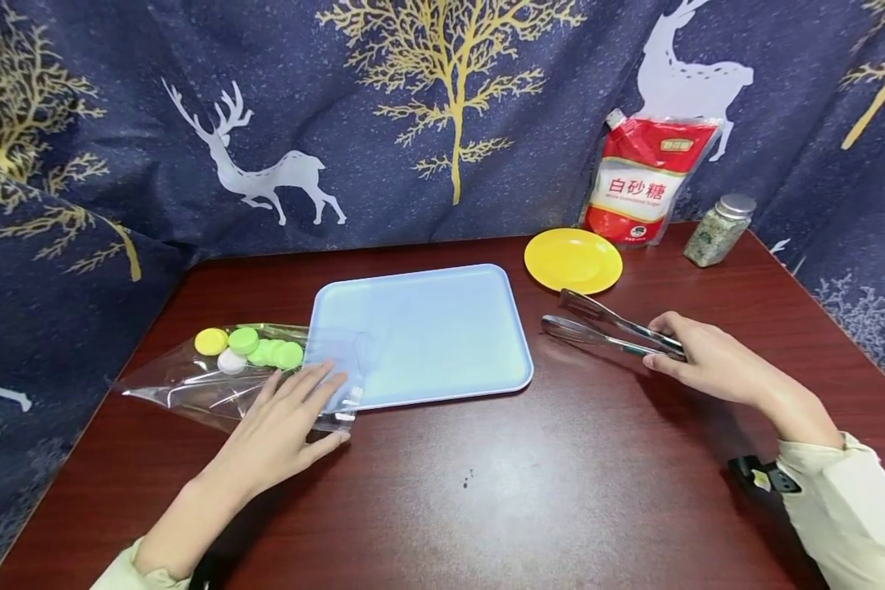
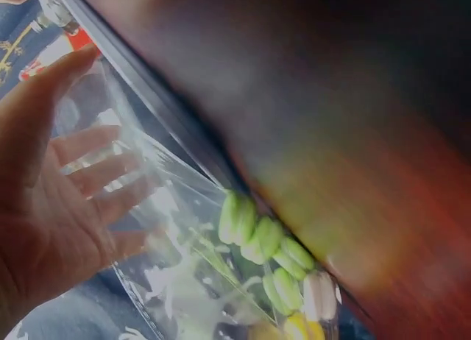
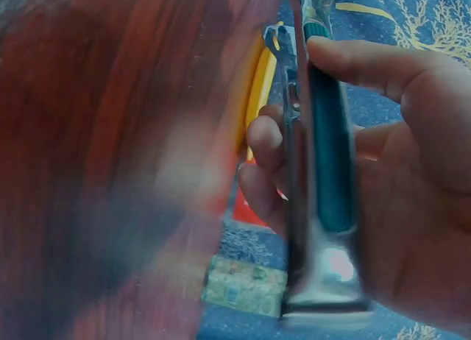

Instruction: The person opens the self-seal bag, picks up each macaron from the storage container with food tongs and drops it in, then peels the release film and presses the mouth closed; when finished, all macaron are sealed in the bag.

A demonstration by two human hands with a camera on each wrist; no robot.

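Note:
A clear plastic bag [image 1: 192, 385] lies at the left, its right end overlapping a pale blue tray [image 1: 420, 328]. Inside it are several round macarons [image 2: 283, 255], green, yellow and white, bunched along the far side. My left hand [image 1: 288, 434] rests on the bag's near right part with fingers extended; in the left wrist view the palm and spread fingers face the film. My right hand [image 1: 696, 356] holds metal tongs [image 1: 597, 328] by their dark green handles, thumb on one arm and fingers round the other. The tong tips are apart and point left, near the yellow plate [image 1: 574, 260].
Behind the plate stands a red and white sugar pouch [image 1: 645, 180], leaning on the patterned cloth [image 1: 383, 123]. A glass jar [image 1: 719, 231] with a metal lid is at the back right corner. Small dark spots mark the brown table [image 1: 546, 492] near its front.

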